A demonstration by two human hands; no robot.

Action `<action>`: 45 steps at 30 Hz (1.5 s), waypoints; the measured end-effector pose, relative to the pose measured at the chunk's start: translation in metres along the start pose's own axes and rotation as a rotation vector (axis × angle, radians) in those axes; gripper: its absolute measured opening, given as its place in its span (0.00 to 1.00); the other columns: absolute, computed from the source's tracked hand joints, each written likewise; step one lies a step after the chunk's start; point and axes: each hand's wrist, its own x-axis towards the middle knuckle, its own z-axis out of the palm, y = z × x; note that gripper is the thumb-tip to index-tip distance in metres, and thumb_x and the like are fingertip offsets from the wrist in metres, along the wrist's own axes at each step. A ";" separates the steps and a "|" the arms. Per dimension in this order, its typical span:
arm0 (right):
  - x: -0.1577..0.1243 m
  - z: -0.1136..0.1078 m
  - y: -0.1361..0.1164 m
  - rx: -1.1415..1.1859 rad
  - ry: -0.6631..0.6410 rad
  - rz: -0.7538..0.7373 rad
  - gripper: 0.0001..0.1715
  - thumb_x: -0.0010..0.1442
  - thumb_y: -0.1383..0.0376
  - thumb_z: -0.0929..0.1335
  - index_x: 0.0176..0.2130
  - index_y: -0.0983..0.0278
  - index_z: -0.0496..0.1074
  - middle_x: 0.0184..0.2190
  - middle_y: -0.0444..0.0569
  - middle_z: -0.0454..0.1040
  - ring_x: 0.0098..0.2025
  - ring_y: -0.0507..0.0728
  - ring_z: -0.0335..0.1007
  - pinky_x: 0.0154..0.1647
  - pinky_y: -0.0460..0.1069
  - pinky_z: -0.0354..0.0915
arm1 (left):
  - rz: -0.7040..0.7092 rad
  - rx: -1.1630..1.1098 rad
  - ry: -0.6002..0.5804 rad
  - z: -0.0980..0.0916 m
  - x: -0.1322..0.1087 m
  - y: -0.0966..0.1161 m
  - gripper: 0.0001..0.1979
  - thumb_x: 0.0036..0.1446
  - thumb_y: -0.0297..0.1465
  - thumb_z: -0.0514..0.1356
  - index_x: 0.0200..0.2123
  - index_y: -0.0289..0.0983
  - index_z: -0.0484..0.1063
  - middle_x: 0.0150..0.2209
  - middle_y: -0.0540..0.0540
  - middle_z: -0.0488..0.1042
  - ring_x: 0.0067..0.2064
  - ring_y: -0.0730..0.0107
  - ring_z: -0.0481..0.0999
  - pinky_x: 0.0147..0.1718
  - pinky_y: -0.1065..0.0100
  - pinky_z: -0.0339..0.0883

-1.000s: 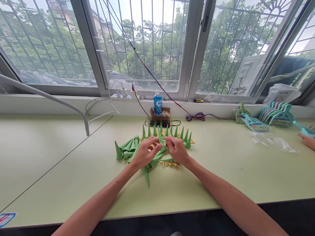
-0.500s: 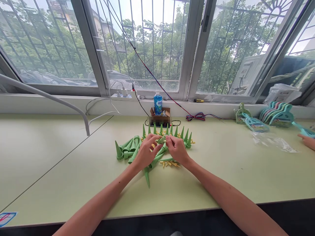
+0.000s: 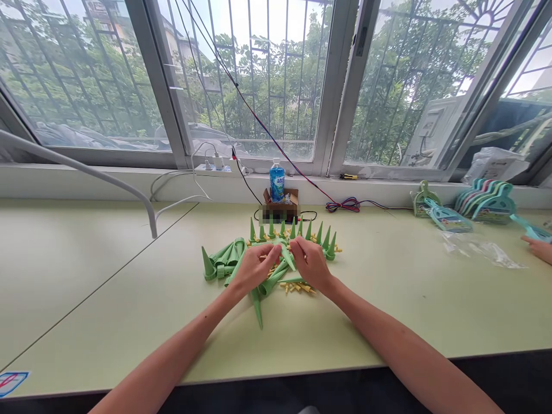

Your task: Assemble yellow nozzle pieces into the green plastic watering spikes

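Between my hands is a green plastic watering spike (image 3: 287, 257), tilted with its tip down and to the right. My left hand (image 3: 253, 267) pinches its wide end between thumb and fingers. My right hand (image 3: 311, 263) is closed at the other side of that end, on what looks like a small yellow valve, mostly hidden by the fingertips. Behind them stands a row of upright green spikes (image 3: 319, 233) with yellow pieces at their bases. Loose green spikes (image 3: 233, 256) lie in a heap to the left, partly under my left hand. Small yellow valves (image 3: 297, 287) lie below my right hand.
A blue bottle (image 3: 277, 183) and a small cardboard box (image 3: 291, 208) stand behind the row. Coiled cable (image 3: 344, 204) lies by the window sill. To the right are small dustpans (image 3: 491, 201), plastic wrapping (image 3: 495, 253) and another person's hand (image 3: 539, 249). A grey tube (image 3: 129, 192) reaches in from the left.
The held spike has turned, its tip now pointing down to the right. My left hand's spread fingers have closed into a pinch. The right hand has stayed nearly in place.
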 end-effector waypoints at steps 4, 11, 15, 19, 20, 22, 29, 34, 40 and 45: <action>0.000 0.001 0.001 0.010 -0.011 0.003 0.21 0.69 0.58 0.56 0.26 0.62 0.57 0.21 0.41 0.59 0.23 0.50 0.52 0.27 0.46 0.51 | 0.002 -0.063 -0.027 -0.002 0.000 0.004 0.21 0.61 0.45 0.54 0.23 0.35 0.67 0.18 0.54 0.60 0.19 0.79 0.58 0.17 0.75 0.53; 0.000 0.001 0.005 0.007 -0.038 0.018 0.21 0.68 0.58 0.57 0.25 0.62 0.54 0.19 0.40 0.58 0.21 0.49 0.50 0.24 0.46 0.49 | 0.027 -0.054 0.010 -0.002 0.001 -0.001 0.13 0.56 0.41 0.60 0.35 0.35 0.70 0.26 0.51 0.67 0.27 0.76 0.66 0.25 0.74 0.66; 0.001 0.002 0.006 -0.025 -0.038 0.025 0.22 0.68 0.59 0.57 0.24 0.62 0.54 0.18 0.41 0.57 0.20 0.49 0.51 0.24 0.47 0.48 | 0.080 0.019 0.050 -0.001 0.001 -0.006 0.18 0.56 0.40 0.61 0.47 0.36 0.71 0.33 0.47 0.71 0.34 0.70 0.72 0.31 0.70 0.72; 0.002 0.004 0.006 -0.028 -0.032 0.058 0.24 0.68 0.59 0.57 0.22 0.62 0.53 0.16 0.40 0.54 0.19 0.49 0.48 0.23 0.47 0.47 | 0.170 0.106 0.052 -0.001 0.000 -0.008 0.16 0.58 0.36 0.60 0.49 0.39 0.70 0.37 0.46 0.70 0.34 0.72 0.71 0.29 0.72 0.71; 0.002 0.004 0.006 -0.026 -0.031 0.070 0.24 0.68 0.58 0.57 0.21 0.62 0.53 0.16 0.40 0.53 0.19 0.49 0.48 0.23 0.47 0.47 | 0.182 0.120 0.054 0.000 0.000 -0.008 0.15 0.58 0.36 0.59 0.49 0.39 0.70 0.37 0.46 0.70 0.34 0.72 0.70 0.28 0.73 0.71; 0.002 0.004 0.005 -0.019 -0.026 0.089 0.24 0.68 0.58 0.56 0.21 0.62 0.54 0.16 0.40 0.54 0.19 0.49 0.48 0.23 0.47 0.48 | 0.185 0.136 0.056 0.001 -0.001 -0.007 0.15 0.59 0.35 0.58 0.49 0.40 0.70 0.38 0.46 0.70 0.33 0.73 0.70 0.27 0.73 0.70; 0.004 0.001 0.002 -0.006 0.080 0.118 0.23 0.69 0.57 0.56 0.24 0.63 0.59 0.19 0.42 0.62 0.21 0.49 0.55 0.25 0.46 0.52 | 0.061 -0.006 0.108 0.004 0.000 -0.002 0.15 0.60 0.40 0.57 0.46 0.38 0.66 0.35 0.48 0.70 0.29 0.75 0.70 0.24 0.75 0.65; 0.003 -0.002 0.001 -0.014 0.083 0.053 0.21 0.69 0.58 0.56 0.25 0.62 0.56 0.20 0.41 0.59 0.22 0.49 0.53 0.26 0.46 0.52 | -0.076 -0.223 0.056 0.001 0.002 -0.002 0.26 0.63 0.48 0.48 0.26 0.33 0.69 0.24 0.48 0.69 0.19 0.78 0.63 0.17 0.73 0.58; 0.000 0.000 0.000 -0.012 -0.032 -0.094 0.19 0.69 0.61 0.56 0.26 0.62 0.56 0.22 0.42 0.58 0.24 0.50 0.52 0.28 0.46 0.52 | -0.108 -0.227 -0.056 0.000 0.001 -0.003 0.28 0.63 0.48 0.48 0.17 0.35 0.58 0.16 0.51 0.60 0.19 0.76 0.62 0.19 0.73 0.56; 0.000 0.003 0.004 0.008 -0.039 -0.050 0.20 0.69 0.60 0.56 0.25 0.62 0.54 0.20 0.40 0.56 0.22 0.49 0.50 0.26 0.46 0.50 | -0.058 -0.173 -0.105 -0.002 -0.001 -0.002 0.22 0.62 0.46 0.52 0.23 0.36 0.60 0.19 0.54 0.57 0.20 0.78 0.59 0.18 0.75 0.54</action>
